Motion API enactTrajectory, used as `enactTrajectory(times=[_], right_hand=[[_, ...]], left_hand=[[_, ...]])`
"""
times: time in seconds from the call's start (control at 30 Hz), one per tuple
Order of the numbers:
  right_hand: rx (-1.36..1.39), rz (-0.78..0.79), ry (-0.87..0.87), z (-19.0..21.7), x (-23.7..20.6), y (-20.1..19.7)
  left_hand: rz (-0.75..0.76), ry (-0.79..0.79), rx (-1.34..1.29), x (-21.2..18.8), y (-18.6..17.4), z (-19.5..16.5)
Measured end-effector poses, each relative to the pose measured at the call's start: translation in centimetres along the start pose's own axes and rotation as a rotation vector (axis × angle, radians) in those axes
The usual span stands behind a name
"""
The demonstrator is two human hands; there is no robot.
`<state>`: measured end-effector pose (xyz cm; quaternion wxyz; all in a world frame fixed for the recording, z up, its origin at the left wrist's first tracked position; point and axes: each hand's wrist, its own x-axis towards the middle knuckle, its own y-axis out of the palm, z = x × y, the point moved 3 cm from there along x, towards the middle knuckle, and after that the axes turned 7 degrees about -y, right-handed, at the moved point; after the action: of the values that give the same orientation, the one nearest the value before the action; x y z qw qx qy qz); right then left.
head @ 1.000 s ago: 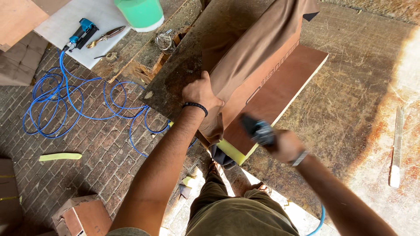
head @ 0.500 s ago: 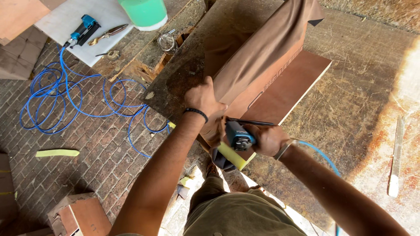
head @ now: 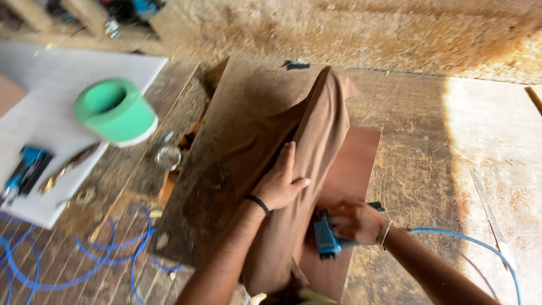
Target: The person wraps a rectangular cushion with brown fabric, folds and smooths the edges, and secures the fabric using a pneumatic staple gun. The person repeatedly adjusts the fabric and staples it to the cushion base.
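Table (head: 463, 141): broad, worn wooden surface with pale dust and scratches, filling the upper and right part of the head view; a sunlit patch lies at the right.

Dark board (head: 226, 169): large, stained panel lying slantwise from upper centre to lower left, under the brown fabric.

White sheet (head: 39, 107): flat pale panel at the left, carrying small tools.

Brown fabric (head: 307, 169): long strip of plain brown cloth draped over the raised edge of a reddish-brown panel (head: 355, 169), running from upper centre down to the bottom edge; the panel rests on the table just right of the dark board.

Blue hose (head: 73, 265): thin coiled line on the brick floor at lower left. A second blue hose (head: 468, 243) curves along the right forearm to the bottom right corner.

Green roll (head: 116, 110): thick ring of green tape with a white lower rim, over the edge of the white sheet.

Left hand (head: 279, 183): open and flat, fingers spread, pressing on the brown fabric; a dark band on the wrist.

Right hand (head: 355, 220): closed around the blue pneumatic stapler (head: 326, 237), a light band on the wrist.

Blue pneumatic stapler: held against the fabric at the panel's edge, just below the left hand.

Second blue tool (head: 25, 172): lying on the white sheet at far left, beside a small metal hand tool (head: 65, 169).
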<state>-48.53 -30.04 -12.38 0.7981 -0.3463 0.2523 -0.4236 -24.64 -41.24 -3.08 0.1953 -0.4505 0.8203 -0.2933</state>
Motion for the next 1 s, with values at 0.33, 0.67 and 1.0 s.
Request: enactTrajectory(times=[0.33, 0.67, 1.0], right_hand=[[1.708, -0.756, 0.409, -5.3, 11.5, -11.8], [1.425, -1.01, 0.317, -12.7, 21.9, -23.6], [1.864, -0.968, -0.04, -20.1, 23.8, -18.8]], left_hand=[[0.102, -0.05, -0.067, 18.8, 2.7, -1.3], [0.246, 0.012, -0.727, 30.4, 2.4, 0.7], [0.358, -0.193, -0.558, 36.2, 3.6, 2.7]])
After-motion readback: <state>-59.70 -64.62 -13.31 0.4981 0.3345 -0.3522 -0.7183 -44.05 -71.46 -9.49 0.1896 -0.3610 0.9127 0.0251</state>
